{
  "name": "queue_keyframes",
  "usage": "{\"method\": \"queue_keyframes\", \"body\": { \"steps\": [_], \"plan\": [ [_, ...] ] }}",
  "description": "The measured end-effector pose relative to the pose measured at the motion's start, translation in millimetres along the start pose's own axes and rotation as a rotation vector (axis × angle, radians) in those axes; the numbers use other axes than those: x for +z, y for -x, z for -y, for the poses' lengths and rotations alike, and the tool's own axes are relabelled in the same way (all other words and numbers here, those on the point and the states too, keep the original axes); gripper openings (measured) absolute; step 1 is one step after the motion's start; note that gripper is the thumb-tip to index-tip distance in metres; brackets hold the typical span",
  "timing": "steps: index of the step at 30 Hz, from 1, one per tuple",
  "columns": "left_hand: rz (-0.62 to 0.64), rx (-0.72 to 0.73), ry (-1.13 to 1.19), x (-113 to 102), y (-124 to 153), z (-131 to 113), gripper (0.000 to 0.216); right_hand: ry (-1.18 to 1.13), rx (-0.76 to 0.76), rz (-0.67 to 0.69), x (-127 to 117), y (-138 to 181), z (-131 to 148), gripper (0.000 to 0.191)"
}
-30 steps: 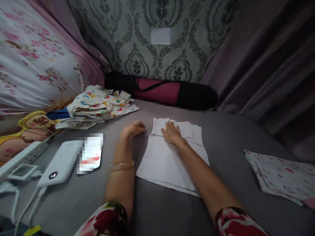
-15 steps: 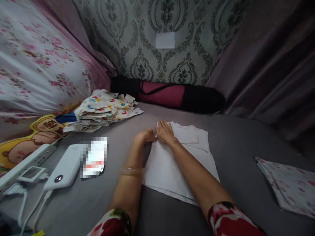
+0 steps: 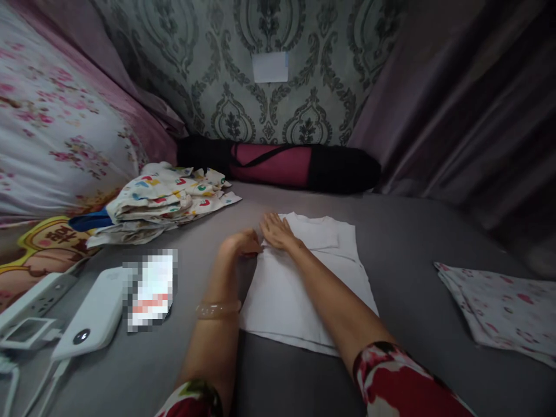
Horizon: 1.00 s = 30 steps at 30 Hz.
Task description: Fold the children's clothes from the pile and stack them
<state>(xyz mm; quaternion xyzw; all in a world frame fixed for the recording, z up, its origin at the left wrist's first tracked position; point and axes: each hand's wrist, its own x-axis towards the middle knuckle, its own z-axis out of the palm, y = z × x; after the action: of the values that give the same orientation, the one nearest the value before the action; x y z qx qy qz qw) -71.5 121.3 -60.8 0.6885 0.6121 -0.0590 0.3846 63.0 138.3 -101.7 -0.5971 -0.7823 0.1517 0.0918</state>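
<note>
A white folded garment (image 3: 304, 278) lies flat on the grey sheet (image 3: 391, 243) in front of me. My right hand (image 3: 275, 230) rests on its upper left corner, palm down, fingers stretched out. My left hand (image 3: 241, 243) sits just left of it at the garment's left edge, fingers curled and pinched at the fabric edge. The two hands nearly touch. A clear bangle (image 3: 217, 310) rings my left wrist.
A pile of colourful printed clothes (image 3: 160, 200) lies at the left. A white power bank (image 3: 89, 318), a blurred phone (image 3: 150, 289) and a power strip (image 3: 26, 301) sit near left. A folded floral cloth (image 3: 499, 307) lies right. A black-and-red roll bag (image 3: 282, 165) lines the wall.
My right hand slid left across the garment's top to its left corner. My left hand moved right from the bare sheet to meet it at the garment's edge.
</note>
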Motion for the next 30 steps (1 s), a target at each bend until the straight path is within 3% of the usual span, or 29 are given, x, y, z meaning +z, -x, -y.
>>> {"method": "queue_keyframes", "body": {
  "steps": [5, 12, 16, 19, 25, 30],
  "plan": [
    [-0.028, 0.005, 0.019, -4, 4, 0, 0.016, 0.104, 0.166, -0.139, -8, 6, -21, 0.064],
    [-0.152, 0.067, -0.039, -4, -2, -1, 0.011, 0.131, 0.215, -0.139, 12, 1, -32, 0.069],
    [-0.311, 0.166, -0.112, -1, -5, -5, 0.018, 0.042, 0.197, -0.085, -2, 5, -35, 0.067],
    [-0.359, 0.254, -0.123, 1, -6, -10, 0.021, 0.022, 0.215, -0.106, -19, 17, -47, 0.065],
    [-0.365, 0.386, -0.134, 10, -13, -12, 0.034, 0.169, 0.497, -0.231, -21, 41, -84, 0.068],
    [-0.271, 0.378, -0.203, 15, -23, -10, 0.035, 0.178, 0.496, -0.252, -10, 41, -92, 0.069]
  ]
}}
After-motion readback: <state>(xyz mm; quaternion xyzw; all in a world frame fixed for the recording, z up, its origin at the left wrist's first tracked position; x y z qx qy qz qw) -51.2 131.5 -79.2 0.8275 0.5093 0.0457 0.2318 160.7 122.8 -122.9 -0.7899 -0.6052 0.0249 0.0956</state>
